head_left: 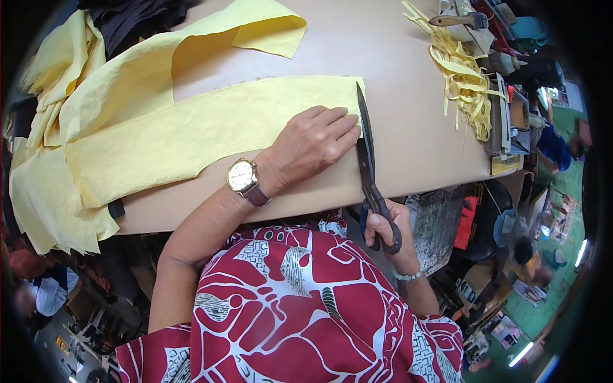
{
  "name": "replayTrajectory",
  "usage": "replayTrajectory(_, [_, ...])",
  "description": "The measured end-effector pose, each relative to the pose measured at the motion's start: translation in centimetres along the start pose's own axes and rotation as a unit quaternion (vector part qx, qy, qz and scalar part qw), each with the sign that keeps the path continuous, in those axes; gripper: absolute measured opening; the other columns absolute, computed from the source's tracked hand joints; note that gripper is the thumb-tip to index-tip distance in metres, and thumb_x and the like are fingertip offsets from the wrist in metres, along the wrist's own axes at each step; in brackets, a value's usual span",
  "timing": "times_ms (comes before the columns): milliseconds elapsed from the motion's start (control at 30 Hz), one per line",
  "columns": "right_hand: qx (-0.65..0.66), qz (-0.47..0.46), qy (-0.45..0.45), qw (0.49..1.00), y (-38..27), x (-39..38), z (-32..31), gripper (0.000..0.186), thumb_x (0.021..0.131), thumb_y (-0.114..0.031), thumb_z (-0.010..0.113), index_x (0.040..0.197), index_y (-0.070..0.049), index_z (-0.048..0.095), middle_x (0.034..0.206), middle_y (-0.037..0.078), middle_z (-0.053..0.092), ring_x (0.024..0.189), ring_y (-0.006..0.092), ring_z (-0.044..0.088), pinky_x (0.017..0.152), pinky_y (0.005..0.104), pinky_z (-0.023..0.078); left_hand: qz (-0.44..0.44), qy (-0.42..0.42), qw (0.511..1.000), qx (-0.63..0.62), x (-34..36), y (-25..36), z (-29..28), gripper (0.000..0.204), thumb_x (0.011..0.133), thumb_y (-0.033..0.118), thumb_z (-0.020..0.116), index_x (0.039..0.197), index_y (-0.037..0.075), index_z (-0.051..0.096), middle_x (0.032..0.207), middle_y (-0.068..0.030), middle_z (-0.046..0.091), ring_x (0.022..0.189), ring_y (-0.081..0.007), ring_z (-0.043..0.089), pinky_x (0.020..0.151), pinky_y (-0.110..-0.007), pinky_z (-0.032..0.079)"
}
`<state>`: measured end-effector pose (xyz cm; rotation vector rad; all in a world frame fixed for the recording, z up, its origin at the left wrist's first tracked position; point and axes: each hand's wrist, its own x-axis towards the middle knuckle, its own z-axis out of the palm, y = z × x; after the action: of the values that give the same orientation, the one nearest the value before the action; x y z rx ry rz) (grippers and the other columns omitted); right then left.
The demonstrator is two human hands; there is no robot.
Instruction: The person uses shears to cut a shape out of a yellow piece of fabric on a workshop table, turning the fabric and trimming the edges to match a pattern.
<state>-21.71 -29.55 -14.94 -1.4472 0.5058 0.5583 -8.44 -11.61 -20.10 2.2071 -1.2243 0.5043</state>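
Note:
A long strip of yellow cloth [147, 140] lies across the table, its right end cut straight. My left hand [313, 142] rests on it near that end, fingers extended over the cloth and nothing wrapped in them. Large dark scissors [367, 167] are in my right hand [391, 233], whose fingers go through the handles at the table's front edge. Their blades point away from me along the cloth's right edge, beside my left fingertips. The blades look close together. Cloth and blade overlap there, and I cannot tell whether the edge lies between them.
More yellow cloth [64, 70] is bunched at the left and hangs over the front edge of the tan table [408, 153]. Dark fabric [137, 25] lies at the back left. Thin yellow offcuts [469, 83] and a wooden-handled brush [460, 20] sit at the right. People work beyond the table.

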Motion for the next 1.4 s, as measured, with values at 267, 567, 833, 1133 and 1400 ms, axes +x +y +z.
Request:
replayTrajectory(267, [-0.032,0.016,0.008,0.999,-0.3,-0.2,-0.1,0.023,0.079,-0.02,0.067,0.072,-0.001,0.055,0.054,-0.001,0.051,0.042,0.0046,0.047,0.039,0.0174,0.036,0.003,0.004,1.0,0.001,0.0,0.0,0.1,0.022,0.07,0.008,0.059,0.091,0.003,0.062,0.096,-0.0089,0.064,0.091,-0.0212,0.062,0.073,-0.03,0.051])
replayTrajectory(567, [-0.047,0.026,0.018,0.998,-1.5,0.6,0.5,0.023,0.079,-0.02,0.067,0.074,-0.001,0.056,0.055,-0.003,0.05,0.042,0.0036,0.046,0.039,0.0167,0.035,0.011,-0.008,1.0,-0.013,-0.2,-0.1,-0.3,0.024,0.07,0.009,0.058,0.092,0.003,0.062,0.098,-0.0087,0.063,0.092,-0.0221,0.062,0.074,-0.03,0.051])
replayTrajectory(833, [-0.083,0.02,0.026,0.996,-1.9,1.0,0.2,0.023,0.08,-0.02,0.067,0.071,-0.002,0.056,0.054,-0.004,0.049,0.04,0.0032,0.045,0.037,0.0165,0.034,0.006,-0.028,0.999,-0.033,-0.1,0.2,-0.4,0.022,0.07,0.008,0.057,0.091,0.003,0.061,0.097,-0.009,0.063,0.092,-0.0222,0.061,0.074,-0.031,0.051])
replayTrajectory(1133, [-0.308,-0.107,0.214,0.921,-7.4,9.3,-9.6,0.035,0.073,-0.031,0.073,0.064,-0.002,0.057,0.048,0.001,0.049,0.039,0.0075,0.047,0.037,0.0216,0.034,-0.02,-0.065,0.995,-0.071,-0.1,0.6,-0.9,0.024,0.073,0.015,0.063,0.093,0.002,0.061,0.098,-0.0112,0.063,0.094,-0.0246,0.06,0.08,-0.034,0.048])
replayTrajectory(1400, [-0.68,-0.261,0.322,0.604,-11.8,15.0,-8.2,0.025,0.069,-0.018,0.069,0.081,0.002,0.06,0.08,0.017,0.06,0.075,0.0291,0.061,0.066,0.0373,0.049,-0.308,0.134,0.935,0.11,-6.5,-0.3,-11.0,0.032,0.074,0.011,0.067,0.104,0.003,0.059,0.107,-0.0137,0.06,0.1,-0.0302,0.056,0.087,-0.04,0.044])
